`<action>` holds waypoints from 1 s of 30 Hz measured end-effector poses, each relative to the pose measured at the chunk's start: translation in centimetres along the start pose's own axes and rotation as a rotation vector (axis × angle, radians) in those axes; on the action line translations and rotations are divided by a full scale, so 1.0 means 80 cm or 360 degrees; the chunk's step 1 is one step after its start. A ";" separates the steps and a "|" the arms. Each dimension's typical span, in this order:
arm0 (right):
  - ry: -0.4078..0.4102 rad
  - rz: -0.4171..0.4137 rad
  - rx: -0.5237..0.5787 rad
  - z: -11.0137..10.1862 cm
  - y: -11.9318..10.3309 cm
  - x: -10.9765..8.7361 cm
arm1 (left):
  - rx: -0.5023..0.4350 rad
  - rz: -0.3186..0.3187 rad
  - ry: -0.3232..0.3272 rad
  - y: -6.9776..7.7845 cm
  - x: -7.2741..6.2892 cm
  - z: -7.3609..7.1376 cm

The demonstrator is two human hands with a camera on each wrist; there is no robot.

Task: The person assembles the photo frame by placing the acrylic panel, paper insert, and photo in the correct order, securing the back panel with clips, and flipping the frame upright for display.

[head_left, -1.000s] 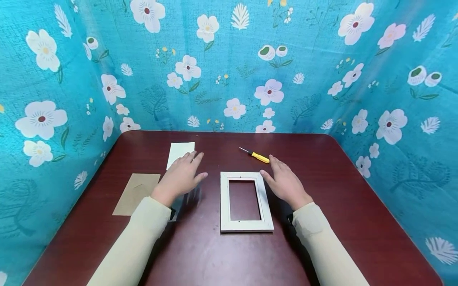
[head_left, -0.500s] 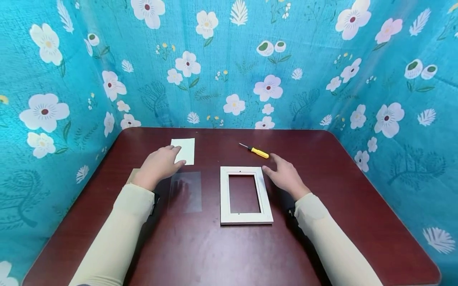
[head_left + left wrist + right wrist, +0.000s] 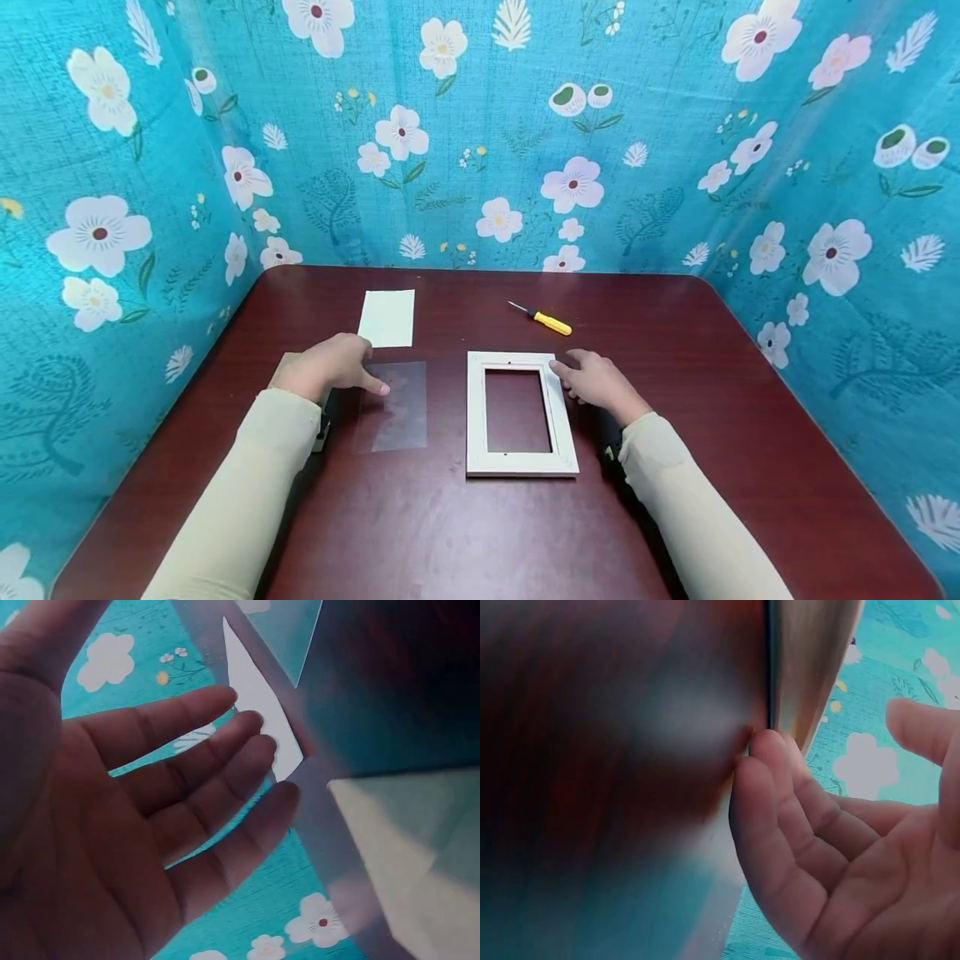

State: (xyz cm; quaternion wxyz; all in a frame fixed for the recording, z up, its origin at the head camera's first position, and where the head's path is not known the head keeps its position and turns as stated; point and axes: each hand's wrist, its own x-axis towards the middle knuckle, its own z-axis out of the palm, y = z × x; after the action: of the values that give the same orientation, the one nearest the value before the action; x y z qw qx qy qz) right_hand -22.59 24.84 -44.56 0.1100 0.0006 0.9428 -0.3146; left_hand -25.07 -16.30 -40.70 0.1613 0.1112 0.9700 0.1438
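My left hand (image 3: 330, 367) hovers over the left of the table with its fingers loosely bent and nothing in them. Below it lies a brown backing board (image 3: 405, 855), mostly hidden by the hand and sleeve in the head view. A clear sheet (image 3: 401, 408) lies beside it, under the thumb in that view. Farther back is a white paper sheet (image 3: 387, 318). At the upper right edge of a white picture frame (image 3: 521, 465) is my right hand (image 3: 598, 383). Its bent fingertips (image 3: 754, 776) meet the frame's outer side, while its thumb stands apart in the right wrist view.
A screwdriver (image 3: 553, 323) with a yellow handle lies behind the picture frame. The dark red table (image 3: 450, 533) has rounded corners, and a blue flowered curtain (image 3: 465, 125) surrounds its back and sides.
My left hand has moved left and back toward me, from over the paper to over the backing board and clear sheet. The right hand's fingers have bent in toward the frame's edge.
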 end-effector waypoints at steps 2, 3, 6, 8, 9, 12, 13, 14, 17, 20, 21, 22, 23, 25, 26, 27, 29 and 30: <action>-0.0019 -0.0025 0.0036 0.000 0.000 0.001 | 0.0006 0.0013 -0.0025 -0.001 0.005 0.003; -0.0027 -0.0041 0.0047 0.000 0.001 0.002 | 0.0021 0.0022 -0.0030 -0.001 0.007 0.004; -0.0047 -0.0089 0.0060 0.001 0.002 0.003 | 0.0095 0.0022 -0.0036 -0.003 0.013 0.008; -0.0057 -0.0111 0.0073 0.002 0.004 0.004 | 0.0143 0.0007 -0.0036 -0.003 0.016 0.010; -0.0060 -0.0121 0.0071 0.002 0.005 0.005 | 0.0151 -0.0005 -0.0038 -0.003 0.017 0.012; -0.0072 -0.0137 0.0077 0.004 0.009 0.005 | 0.0163 -0.0027 -0.0057 -0.004 0.019 0.017; -0.0075 -0.0150 0.0081 0.005 0.010 0.006 | 0.0168 -0.0029 -0.0058 -0.005 0.019 0.019; -0.0075 -0.0157 0.0085 0.006 0.010 0.006 | 0.0174 -0.0032 -0.0061 -0.006 0.019 0.020; -0.0076 -0.0202 0.0102 0.007 0.012 0.007 | 0.0177 -0.0045 -0.0055 -0.006 0.019 0.025; -0.0060 -0.0246 0.0101 0.008 0.016 0.008 | 0.0161 -0.0061 -0.0035 -0.005 0.019 0.028; -0.0053 -0.0259 0.0097 0.009 0.017 0.008 | 0.0162 -0.0057 -0.0027 -0.004 0.019 0.029; -0.0046 -0.0269 0.0092 0.009 0.019 0.009 | 0.0168 -0.0046 -0.0021 -0.004 0.019 0.030; -0.0041 -0.0277 0.0094 0.010 0.021 0.009 | 0.0173 -0.0034 -0.0016 -0.003 0.019 0.030; -0.0042 -0.0297 0.0102 0.010 0.024 0.010 | 0.0175 -0.0020 -0.0005 -0.001 0.019 0.030; -0.0045 -0.0302 0.0113 0.010 0.027 0.011 | 0.0170 -0.0010 0.0002 0.000 0.019 0.031; -0.0051 -0.0306 0.0123 0.010 0.029 0.011 | 0.0159 -0.0009 0.0006 0.001 0.019 0.031; -0.0069 -0.0316 0.0142 0.010 0.032 0.011 | 0.0123 -0.0015 0.0006 0.003 0.017 0.032; -0.0079 -0.0321 0.0146 0.010 0.035 0.011 | 0.0103 -0.0024 0.0004 0.003 0.016 0.032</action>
State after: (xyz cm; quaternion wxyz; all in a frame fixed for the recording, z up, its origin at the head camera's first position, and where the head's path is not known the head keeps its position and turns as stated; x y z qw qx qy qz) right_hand -23.08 26.55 -46.97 0.1010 -0.0972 0.9197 -0.3669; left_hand -25.31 -15.08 -43.32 0.1573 0.1089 0.9752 0.1113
